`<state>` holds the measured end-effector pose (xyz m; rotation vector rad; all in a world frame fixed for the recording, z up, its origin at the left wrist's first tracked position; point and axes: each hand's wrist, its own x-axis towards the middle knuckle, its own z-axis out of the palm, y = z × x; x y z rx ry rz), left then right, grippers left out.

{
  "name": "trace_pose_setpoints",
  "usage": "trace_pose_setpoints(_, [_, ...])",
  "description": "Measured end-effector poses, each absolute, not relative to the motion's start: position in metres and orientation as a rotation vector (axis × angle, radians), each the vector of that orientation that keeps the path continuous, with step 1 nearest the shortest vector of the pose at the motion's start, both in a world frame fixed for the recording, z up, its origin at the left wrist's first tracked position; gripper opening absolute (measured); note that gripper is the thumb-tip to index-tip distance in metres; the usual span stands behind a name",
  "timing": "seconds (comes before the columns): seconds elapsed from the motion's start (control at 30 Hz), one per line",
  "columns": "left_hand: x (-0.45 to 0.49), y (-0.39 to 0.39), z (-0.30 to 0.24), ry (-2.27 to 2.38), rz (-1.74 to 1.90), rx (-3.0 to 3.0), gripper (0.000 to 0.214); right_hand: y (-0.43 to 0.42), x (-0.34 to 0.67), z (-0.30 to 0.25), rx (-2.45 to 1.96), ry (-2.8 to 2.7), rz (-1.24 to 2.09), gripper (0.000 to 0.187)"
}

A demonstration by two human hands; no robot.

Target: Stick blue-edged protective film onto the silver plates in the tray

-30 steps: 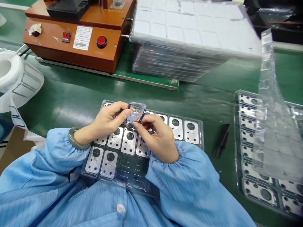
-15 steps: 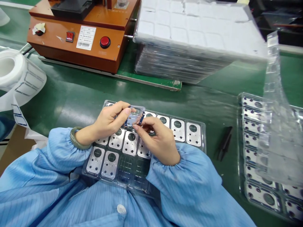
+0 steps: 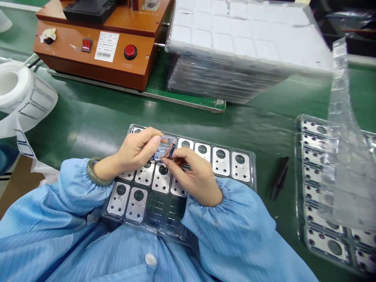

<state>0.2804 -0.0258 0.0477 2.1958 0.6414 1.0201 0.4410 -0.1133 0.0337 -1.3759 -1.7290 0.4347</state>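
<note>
Between my two hands is a small metal plate [image 3: 162, 150] with rounded corners, shiny, with a dark blue edge and small holes. My left hand [image 3: 135, 150] pinches its upper left side between thumb and fingers. My right hand [image 3: 194, 170] has thumb and forefinger closed on its lower right corner. The plate is held just above a clear plastic tray [image 3: 252, 164], where several similar silver plates [image 3: 161, 178] lie in pockets. Each has one large round hole and smaller ones. My right hand covers part of the tray.
Black tweezers [image 3: 279, 178] lie right of the tray. Farther right is another filled tray [image 3: 324, 241], partly under clear plastic strips [image 3: 346, 176]. Stacked trays [image 3: 235, 74] stand at the back beside an orange machine [image 3: 96, 51]. A roll of stickers [image 3: 35, 96] is at left.
The held plate has shifted slightly left and down, and tilted a little. My right hand has moved left with it; my left hand is nearly still.
</note>
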Motion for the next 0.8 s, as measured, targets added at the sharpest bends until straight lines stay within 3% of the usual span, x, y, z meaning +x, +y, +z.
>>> trace_pose_setpoints(0.4, [0.2825,-0.0244,0.0478,0.729,1.043,2.263,0.021,-0.1136,0.441,0.0354,-1.313,-1.765,0.474,0.008])
trace_pose_setpoints(0.8, [0.2837,-0.0248,0.0482,0.841,1.064,2.261,0.02,-0.1171,0.4449,0.0368,-1.352,-1.873,0.111,0.019])
